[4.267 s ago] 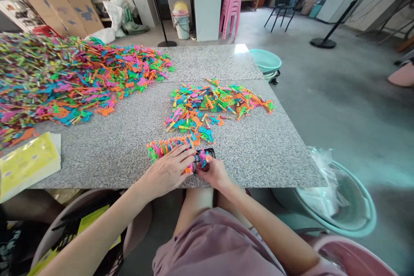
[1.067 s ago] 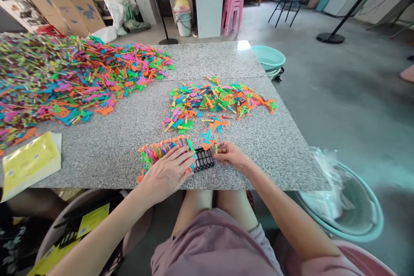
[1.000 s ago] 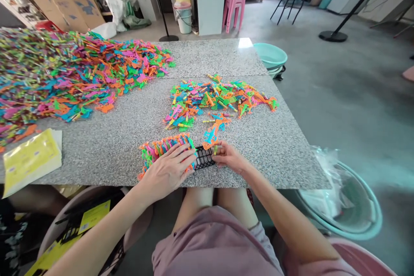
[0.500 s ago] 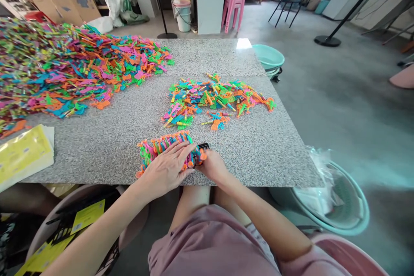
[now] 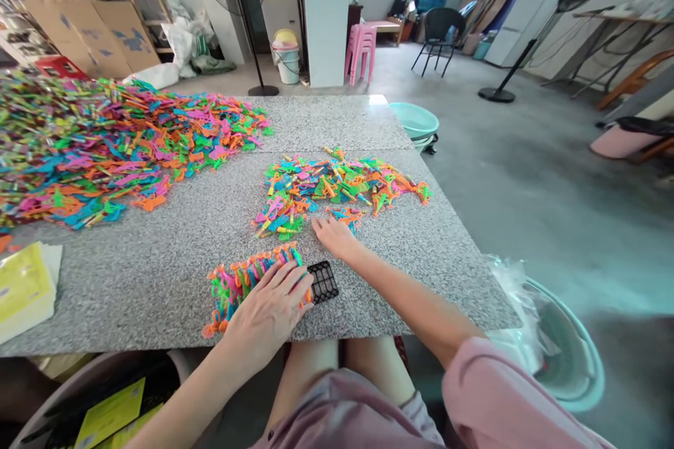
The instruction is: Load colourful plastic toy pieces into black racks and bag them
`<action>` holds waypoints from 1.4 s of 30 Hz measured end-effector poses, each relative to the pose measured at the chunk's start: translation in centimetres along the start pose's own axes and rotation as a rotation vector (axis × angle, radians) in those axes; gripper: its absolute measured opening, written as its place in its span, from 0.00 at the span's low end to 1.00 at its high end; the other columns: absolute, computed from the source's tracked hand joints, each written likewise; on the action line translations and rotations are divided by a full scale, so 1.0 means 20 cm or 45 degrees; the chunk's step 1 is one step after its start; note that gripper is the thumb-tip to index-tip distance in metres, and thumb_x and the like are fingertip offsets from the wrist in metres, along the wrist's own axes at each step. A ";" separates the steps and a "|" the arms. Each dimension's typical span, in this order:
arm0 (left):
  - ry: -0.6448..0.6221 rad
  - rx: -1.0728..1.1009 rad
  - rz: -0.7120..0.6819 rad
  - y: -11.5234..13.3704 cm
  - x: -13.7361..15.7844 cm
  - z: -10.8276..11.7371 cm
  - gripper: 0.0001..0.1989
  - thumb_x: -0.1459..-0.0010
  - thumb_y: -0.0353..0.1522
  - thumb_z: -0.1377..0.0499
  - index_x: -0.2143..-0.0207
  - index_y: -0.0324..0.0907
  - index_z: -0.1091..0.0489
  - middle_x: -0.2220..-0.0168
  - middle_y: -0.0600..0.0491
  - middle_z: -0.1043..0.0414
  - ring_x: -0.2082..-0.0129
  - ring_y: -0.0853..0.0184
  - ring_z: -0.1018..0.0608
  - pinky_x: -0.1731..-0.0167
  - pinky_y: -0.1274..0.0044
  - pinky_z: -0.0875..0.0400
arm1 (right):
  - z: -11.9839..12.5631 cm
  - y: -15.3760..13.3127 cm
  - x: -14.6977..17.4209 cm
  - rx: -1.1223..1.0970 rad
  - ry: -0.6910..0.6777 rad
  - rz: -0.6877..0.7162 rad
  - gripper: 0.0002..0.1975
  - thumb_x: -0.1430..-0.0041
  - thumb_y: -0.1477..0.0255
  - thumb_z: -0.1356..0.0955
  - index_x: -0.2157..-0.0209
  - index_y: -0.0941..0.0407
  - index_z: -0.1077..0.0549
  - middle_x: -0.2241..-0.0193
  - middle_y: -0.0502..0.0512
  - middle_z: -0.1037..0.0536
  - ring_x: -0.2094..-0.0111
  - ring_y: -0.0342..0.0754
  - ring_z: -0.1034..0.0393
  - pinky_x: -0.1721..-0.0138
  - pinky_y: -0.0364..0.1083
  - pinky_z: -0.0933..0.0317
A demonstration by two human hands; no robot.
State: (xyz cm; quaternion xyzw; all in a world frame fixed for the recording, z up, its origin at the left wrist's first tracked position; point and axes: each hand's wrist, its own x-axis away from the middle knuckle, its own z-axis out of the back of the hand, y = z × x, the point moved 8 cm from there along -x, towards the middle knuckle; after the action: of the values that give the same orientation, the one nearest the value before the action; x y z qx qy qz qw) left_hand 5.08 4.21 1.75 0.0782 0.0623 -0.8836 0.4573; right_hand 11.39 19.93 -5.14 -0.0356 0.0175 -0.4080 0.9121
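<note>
A black plastic grid rack (image 5: 323,282) lies near the table's front edge, its right end bare. Packed rows of small orange, pink, green and blue plastic toys (image 5: 232,291) stand along the rest of it. My left hand (image 5: 271,305) rests across the right part of these rows, fingers stretched out and lying over the toys. Farther out, my right hand (image 5: 337,237) reaches to the near side of a loose heap of the same toys (image 5: 337,179), its fingers extended. A few orange and blue toys (image 5: 350,216) lie just beyond its knuckles. No toy is visible in its fingers.
A much larger heap of toys (image 5: 131,147) covers the table's left side. Yellow printed cards (image 5: 26,287) are stacked at the left edge. Below the table are a tub with black racks and yellow cards (image 5: 113,410) and a green basket (image 5: 584,365) with plastic bags.
My right hand has left the rack's right end and moved forward to the loose heap, uncovering the bare grid. My left hand stays on the toy rows. The camera view has tilted up.
</note>
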 end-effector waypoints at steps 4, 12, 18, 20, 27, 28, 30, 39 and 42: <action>0.000 0.063 -0.016 -0.01 0.00 0.02 0.14 0.34 0.31 0.47 0.47 0.39 0.34 0.48 0.47 0.28 0.44 0.57 0.29 0.41 0.63 0.36 | -0.11 -0.02 0.21 0.060 -0.019 0.349 0.17 0.34 0.81 0.44 0.49 0.63 0.30 0.53 0.67 0.24 0.51 0.56 0.33 0.51 0.53 0.37; -0.021 0.131 -0.032 -0.03 -0.01 0.03 0.14 0.33 0.33 0.48 0.46 0.42 0.33 0.48 0.49 0.28 0.44 0.57 0.29 0.41 0.62 0.36 | -0.05 0.27 0.50 -0.309 0.160 -0.369 0.19 0.37 0.61 0.33 0.49 0.58 0.28 0.53 0.64 0.23 0.51 0.56 0.28 0.51 0.51 0.36; -0.033 0.169 0.015 -0.02 -0.01 0.04 0.14 0.33 0.34 0.47 0.48 0.41 0.33 0.49 0.48 0.27 0.44 0.58 0.29 0.41 0.62 0.34 | -0.09 0.37 0.34 -0.461 -0.118 -0.802 0.15 0.50 0.60 0.25 0.73 0.57 0.26 0.72 0.60 0.21 0.63 0.56 0.24 0.64 0.46 0.36; -0.053 0.196 0.029 -0.02 -0.01 0.04 0.14 0.33 0.34 0.47 0.47 0.42 0.33 0.48 0.48 0.28 0.43 0.58 0.30 0.40 0.62 0.35 | -0.12 0.41 0.40 -0.707 -0.102 -0.818 0.12 0.45 0.65 0.27 0.75 0.56 0.29 0.76 0.54 0.23 0.69 0.50 0.24 0.67 0.43 0.36; -0.151 0.275 -0.045 -0.07 0.01 0.03 0.16 0.33 0.35 0.46 0.44 0.43 0.34 0.45 0.48 0.29 0.41 0.59 0.31 0.38 0.62 0.38 | -0.18 0.27 0.56 -1.123 0.126 -0.537 0.03 0.46 0.77 0.35 0.71 0.55 0.33 0.72 0.51 0.25 0.69 0.46 0.28 0.64 0.44 0.36; -0.166 0.283 -0.067 -0.07 0.02 0.02 0.16 0.32 0.35 0.46 0.44 0.43 0.34 0.45 0.49 0.30 0.41 0.60 0.31 0.38 0.62 0.39 | -0.17 0.22 0.54 -1.124 0.189 -0.463 0.03 0.47 0.77 0.34 0.71 0.55 0.33 0.71 0.51 0.26 0.67 0.46 0.29 0.63 0.44 0.37; -0.176 0.278 -0.089 -0.08 0.02 0.03 0.17 0.32 0.36 0.46 0.43 0.44 0.35 0.44 0.49 0.30 0.41 0.60 0.31 0.37 0.62 0.39 | -0.17 0.12 0.48 -1.190 0.265 -0.356 0.04 0.48 0.77 0.33 0.70 0.55 0.32 0.71 0.50 0.26 0.67 0.46 0.30 0.62 0.44 0.38; -0.134 0.179 -0.099 -0.07 0.02 0.04 0.17 0.33 0.33 0.46 0.44 0.42 0.35 0.44 0.49 0.30 0.40 0.58 0.32 0.38 0.61 0.38 | -0.13 -0.18 0.23 -1.038 0.180 -0.127 0.06 0.47 0.79 0.31 0.67 0.55 0.27 0.67 0.51 0.21 0.65 0.46 0.26 0.61 0.41 0.38; -0.102 0.147 -0.121 -0.06 0.02 0.04 0.16 0.33 0.32 0.46 0.44 0.42 0.34 0.45 0.48 0.30 0.41 0.57 0.32 0.39 0.62 0.37 | -0.10 -0.24 0.19 -0.776 0.068 -0.078 0.09 0.46 0.78 0.32 0.61 0.57 0.26 0.65 0.56 0.21 0.63 0.49 0.26 0.61 0.42 0.38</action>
State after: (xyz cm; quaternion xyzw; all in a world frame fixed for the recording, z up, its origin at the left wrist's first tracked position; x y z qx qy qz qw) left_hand 3.82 4.47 2.53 0.0660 -0.0033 -0.9089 0.4118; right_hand 10.24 13.76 -6.82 -0.2975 0.1619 -0.4120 0.8459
